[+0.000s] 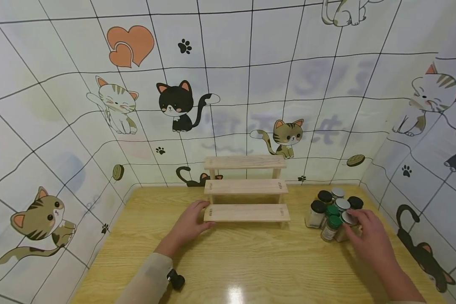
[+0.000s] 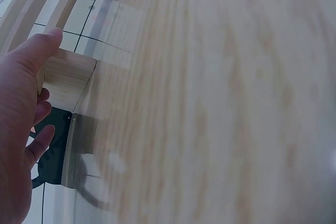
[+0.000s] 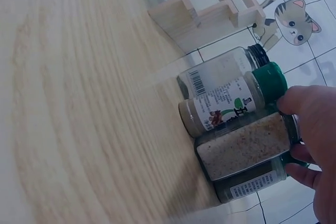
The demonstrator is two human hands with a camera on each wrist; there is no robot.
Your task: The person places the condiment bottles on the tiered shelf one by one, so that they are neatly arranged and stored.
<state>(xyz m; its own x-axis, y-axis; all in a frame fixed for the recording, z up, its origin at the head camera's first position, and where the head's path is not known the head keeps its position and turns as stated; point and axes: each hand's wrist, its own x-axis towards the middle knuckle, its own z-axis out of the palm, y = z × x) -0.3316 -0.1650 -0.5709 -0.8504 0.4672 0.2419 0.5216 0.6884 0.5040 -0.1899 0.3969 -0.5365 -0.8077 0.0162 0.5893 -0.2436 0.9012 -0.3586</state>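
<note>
A three-step wooden rack (image 1: 247, 212) stands against the back wall. My left hand (image 1: 190, 221) grips the left end of its lowest step; in the left wrist view the thumb (image 2: 44, 45) lies along the step and the other fingers reach around below it. To the right stands a tight group of spice jars with black, silver and green lids. My right hand (image 1: 372, 238) pinches a silver-lidded spice jar (image 3: 247, 148) near its top; speckled grains show through its clear side. Beside it stands a green-lidded jar (image 3: 223, 106) with a printed label.
More jars stand close around, among them a black-lidded jar (image 1: 316, 214) at the group's left. The wood-grain table (image 1: 243, 257) ends at a cat-print wall cloth (image 1: 228, 93) behind and on both sides. A small black device (image 1: 176, 279) is at my left wrist.
</note>
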